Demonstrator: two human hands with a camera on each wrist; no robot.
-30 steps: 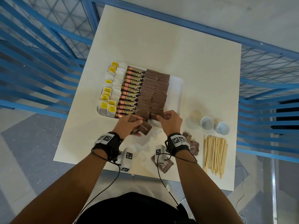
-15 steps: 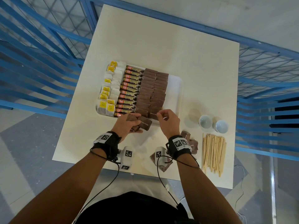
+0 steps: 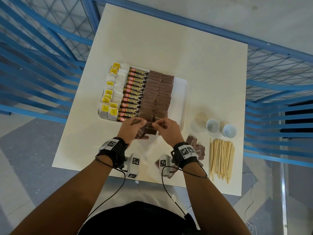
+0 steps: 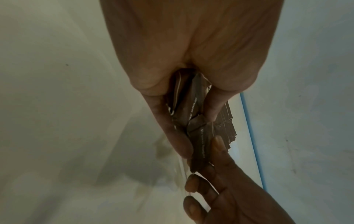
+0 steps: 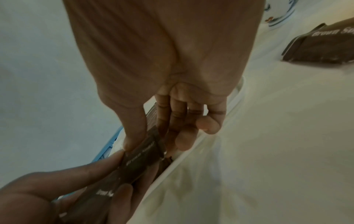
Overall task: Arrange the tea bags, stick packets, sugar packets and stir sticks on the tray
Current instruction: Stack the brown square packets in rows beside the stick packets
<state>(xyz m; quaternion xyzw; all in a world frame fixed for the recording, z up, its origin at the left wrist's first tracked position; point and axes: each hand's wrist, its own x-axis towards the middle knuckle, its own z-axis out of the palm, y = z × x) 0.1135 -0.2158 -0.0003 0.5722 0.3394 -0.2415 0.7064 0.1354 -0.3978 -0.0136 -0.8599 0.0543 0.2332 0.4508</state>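
One brown sugar packet (image 3: 150, 130) hangs at the tray's (image 3: 183, 106) near edge, long axis running left-right like the rows behind it, right hand (image 3: 166, 128) pinching its end while the left hand (image 3: 131, 128) clutches a small stack. Risk: a loose pinch drags neighbours out, or the packet lands crooked and nudges the neat brown rows.

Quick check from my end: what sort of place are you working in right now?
Probably a fenced test or recording area, not a kitchen: a plain white table stands inside a blue mesh fence on a bare grey floor.
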